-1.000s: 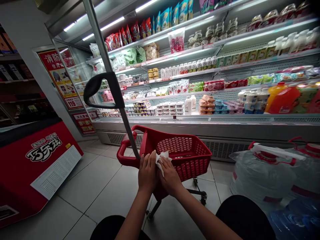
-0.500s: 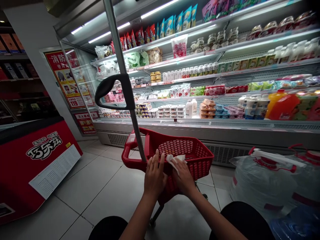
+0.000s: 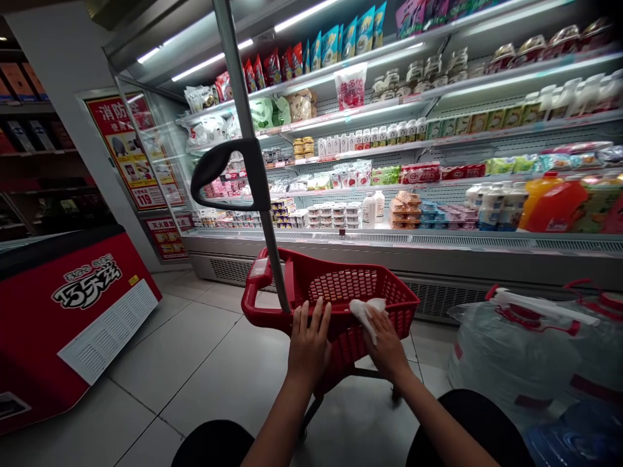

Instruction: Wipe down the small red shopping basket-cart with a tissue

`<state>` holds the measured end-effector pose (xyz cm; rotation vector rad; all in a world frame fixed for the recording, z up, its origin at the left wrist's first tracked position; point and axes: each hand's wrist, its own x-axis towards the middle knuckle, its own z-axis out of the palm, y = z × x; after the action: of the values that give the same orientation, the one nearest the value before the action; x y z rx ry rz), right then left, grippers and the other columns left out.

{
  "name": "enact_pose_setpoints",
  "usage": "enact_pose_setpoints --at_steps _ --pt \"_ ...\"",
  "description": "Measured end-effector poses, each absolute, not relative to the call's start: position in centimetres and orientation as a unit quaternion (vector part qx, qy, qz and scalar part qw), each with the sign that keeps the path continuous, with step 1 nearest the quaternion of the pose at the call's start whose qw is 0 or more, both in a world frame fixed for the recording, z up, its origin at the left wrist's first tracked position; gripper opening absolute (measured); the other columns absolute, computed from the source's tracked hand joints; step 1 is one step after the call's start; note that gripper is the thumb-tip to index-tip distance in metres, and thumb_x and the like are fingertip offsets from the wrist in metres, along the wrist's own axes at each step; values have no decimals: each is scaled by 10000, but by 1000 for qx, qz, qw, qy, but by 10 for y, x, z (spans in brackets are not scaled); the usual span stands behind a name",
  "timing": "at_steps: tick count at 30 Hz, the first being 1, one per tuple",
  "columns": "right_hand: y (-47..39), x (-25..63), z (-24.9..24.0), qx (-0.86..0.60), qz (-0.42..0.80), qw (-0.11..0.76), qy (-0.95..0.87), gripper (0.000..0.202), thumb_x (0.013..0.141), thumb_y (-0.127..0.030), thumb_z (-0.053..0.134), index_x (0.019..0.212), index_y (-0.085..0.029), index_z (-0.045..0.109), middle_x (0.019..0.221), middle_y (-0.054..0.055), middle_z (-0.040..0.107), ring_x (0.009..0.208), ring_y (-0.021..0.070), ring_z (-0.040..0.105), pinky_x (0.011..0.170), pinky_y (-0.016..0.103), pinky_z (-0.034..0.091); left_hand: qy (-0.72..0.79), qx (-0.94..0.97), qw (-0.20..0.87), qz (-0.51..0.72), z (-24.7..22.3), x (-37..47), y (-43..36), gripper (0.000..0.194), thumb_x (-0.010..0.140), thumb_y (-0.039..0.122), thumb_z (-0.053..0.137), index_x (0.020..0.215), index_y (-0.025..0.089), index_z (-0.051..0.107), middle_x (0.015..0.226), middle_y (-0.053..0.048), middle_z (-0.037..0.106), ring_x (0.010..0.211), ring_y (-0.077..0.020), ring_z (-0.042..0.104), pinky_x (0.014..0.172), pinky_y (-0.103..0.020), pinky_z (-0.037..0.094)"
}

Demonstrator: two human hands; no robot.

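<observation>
A small red shopping cart (image 3: pixel 341 337) with a grid basket stands in front of me. My left hand (image 3: pixel 309 340) lies on its near side wall, fingers spread, with nothing in it. Farther right on the same side, my right hand (image 3: pixel 386 340) presses a crumpled white cloth (image 3: pixel 363 311) against the basket's rim. A grey pole (image 3: pixel 272 253) with a black loop handle (image 3: pixel 228 175) rises from the cart's handle end, left of my left hand.
Behind the cart runs a refrigerated shelf unit (image 3: pixel 341 240) stocked with dairy and drinks. At left is a red freezer (image 3: pixel 29 324). Large wrapped water bottles (image 3: pixel 511 363) stand at the right. My knees show at the bottom edge.
My right hand and the white cloth have moved right along the basket rim. My left hand has shifted slightly right, its fingers more spread. The cart has turned slightly.
</observation>
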<state>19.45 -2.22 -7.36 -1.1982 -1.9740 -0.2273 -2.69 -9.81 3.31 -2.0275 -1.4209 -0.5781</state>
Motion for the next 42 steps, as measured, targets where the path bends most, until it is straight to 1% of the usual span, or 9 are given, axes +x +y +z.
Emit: enact_pose_setpoints --at_steps 5,8,12,19,23,27,32,36,42 --pt "-20 222 -78 -550 -69 390 -735 545 1069 -315 306 1609 -271 373 1618 55 456 1531 265 348 1245 562 289 -532 -763 296 -220 26 -23 -94 756 813 192 620 1550 240 459 1619 -75 454 1473 -397 395 1218 -612 321" --pt "-32 185 -64 -529 -36 395 -750 548 1067 -323 319 1610 -269 372 1622 61 448 1546 282 316 1234 585 297 -537 -759 291 -228 24 -21 -91 718 811 204 636 1516 237 507 1582 -72 503 1459 -398 409 1224 -608 317" --pt "-54 133 -42 -459 32 410 -787 555 1072 -289 300 1625 -266 331 1639 74 419 1557 273 292 1233 602 294 -535 -752 300 -242 24 -22 -89 644 888 235 603 1524 216 501 1568 -60 523 1452 -369 421 1242 -565 315" --pt "-60 163 -37 -435 115 397 -800 536 1090 -370 334 1616 -272 356 1669 57 368 1554 229 301 1205 443 413 -524 -764 290 -241 26 -34 -91 674 836 172 609 1503 229 529 1557 -50 537 1444 -365 436 1246 -568 315" --pt "-44 212 -57 -486 103 431 -753 526 1084 -385 311 1594 -295 404 1651 59 400 1510 249 393 1156 453 470 -528 -764 283 -239 26 -37 -92 687 835 161 599 1513 236 517 1551 -50 542 1451 -356 434 1250 -569 314" --pt "-31 233 -66 -552 70 444 -703 550 1081 -384 274 1622 -311 338 1648 52 406 1511 261 391 1157 478 464 -531 -760 277 -252 25 -35 -93 662 840 165 603 1495 236 539 1522 -50 570 1441 -360 446 1250 -577 314" --pt "-47 175 -46 -466 44 408 -784 559 1072 -344 343 1624 -259 341 1658 70 386 1539 258 334 1219 490 393 -529 -758 264 -276 24 -32 -91 644 834 176 624 1474 222 564 1508 -52 586 1436 -366 442 1257 -573 302" --pt "-62 129 -26 -387 32 396 -832 572 1045 -260 375 1614 -207 365 1635 100 422 1535 257 340 1232 485 377 -525 -755 273 -283 23 -35 -89 647 899 202 586 1537 182 482 1542 -46 556 1439 -345 438 1269 -540 291" --pt "-23 186 -40 -436 -8 360 -825 556 1028 -313 383 1579 -258 437 1516 76 571 1416 273 502 1141 478 470 -516 -771 288 -239 28 -54 -90 737 867 149 571 1584 227 418 1606 -30 478 1492 -325 391 1291 -524 254"
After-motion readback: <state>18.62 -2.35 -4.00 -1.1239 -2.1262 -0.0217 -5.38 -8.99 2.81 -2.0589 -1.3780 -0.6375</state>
